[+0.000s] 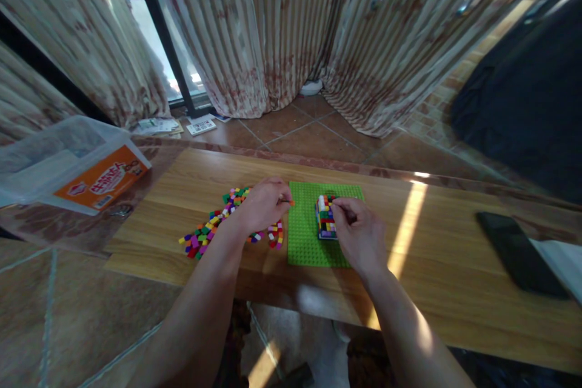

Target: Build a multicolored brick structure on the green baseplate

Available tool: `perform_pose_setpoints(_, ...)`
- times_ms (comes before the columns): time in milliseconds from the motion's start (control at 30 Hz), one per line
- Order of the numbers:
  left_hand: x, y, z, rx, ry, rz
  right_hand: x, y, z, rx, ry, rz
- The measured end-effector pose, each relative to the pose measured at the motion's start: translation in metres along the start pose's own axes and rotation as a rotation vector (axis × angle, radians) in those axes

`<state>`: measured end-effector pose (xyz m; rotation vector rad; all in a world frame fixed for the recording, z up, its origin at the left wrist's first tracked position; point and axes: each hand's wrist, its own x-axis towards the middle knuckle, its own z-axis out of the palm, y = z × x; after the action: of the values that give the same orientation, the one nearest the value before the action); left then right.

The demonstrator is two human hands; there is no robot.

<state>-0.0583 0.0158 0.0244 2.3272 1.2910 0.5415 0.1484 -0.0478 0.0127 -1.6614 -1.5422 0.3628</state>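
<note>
A green baseplate (302,242) lies on the wooden table, with a small block of stacked multicoloured toy bricks (325,221) on its right half. Over the baseplate's left edge, my left hand (266,203) pinches a small orange brick (291,203) between its fingertips. My right hand (361,233) is closed at the right side of the stacked bricks, thumb and forefinger against the upper part. Whether those fingers hold a separate brick is hidden. Under and beside my left forearm spreads a pile of loose bricks (210,229) in many colours, partly covered by it.
A clear plastic box (104,160) with an orange label stands at the table's left end. On the right lie a dark phone (518,251) and white paper (559,264). Striped curtains (254,42) hang beyond the table (436,291), and a dark cloth-like shape (527,91) is at far right.
</note>
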Motion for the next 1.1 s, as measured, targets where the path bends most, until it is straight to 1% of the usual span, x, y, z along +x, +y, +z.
perform_pose_setpoints(100, 0.001, 0.013, 0.001, -0.216, -0.01, 0.024, -0.003, -0.005, 0.001, 0.067, 0.024, -0.083)
perform_pose_setpoints(167, 0.001, 0.021, 0.004, -0.335, -0.026, 0.064, -0.004, -0.008, 0.003, 0.109, -0.009, -0.156)
perform_pose_setpoints(233, 0.001, 0.029, 0.01, -0.433, -0.008, 0.098, -0.005, -0.01, 0.004, 0.124, -0.046, -0.209)
perform_pose_setpoints(300, 0.003, 0.034, 0.014, -0.524, 0.024, 0.11, -0.005, -0.01, 0.005, 0.13, -0.061, -0.224)
perform_pose_setpoints(400, 0.005, 0.038, 0.02, -0.606, 0.063, 0.105, -0.004, -0.008, 0.006, 0.18, -0.034, -0.218)
perform_pose_setpoints(567, 0.007, 0.043, 0.023, -0.622, 0.097, 0.081, -0.003, -0.004, 0.004, 0.226, 0.016, -0.225)
perform_pose_setpoints(667, 0.007, 0.046, 0.026, -0.641, 0.1, 0.075, -0.003, -0.003, 0.002, 0.164, 0.04, -0.263)
perform_pose_setpoints(767, 0.008, 0.046, 0.028, -0.638, 0.088, 0.06, -0.001, -0.001, -0.002, 0.093, 0.034, -0.281)
perform_pose_setpoints(833, 0.009, 0.045, 0.029, -0.602, 0.094, 0.034, 0.003, 0.003, -0.006, 0.086, 0.031, -0.248)
perform_pose_setpoints(967, 0.01, 0.04, 0.028, -0.481, 0.132, -0.033, 0.01, 0.016, -0.014, 0.101, 0.077, -0.161)
perform_pose_setpoints(1033, 0.01, 0.038, 0.028, -0.424, 0.145, -0.06, 0.013, 0.022, -0.018, 0.086, 0.065, -0.173)
perform_pose_setpoints(1100, 0.01, 0.036, 0.028, -0.373, 0.146, -0.078, 0.014, 0.025, -0.02, 0.042, 0.027, -0.221)
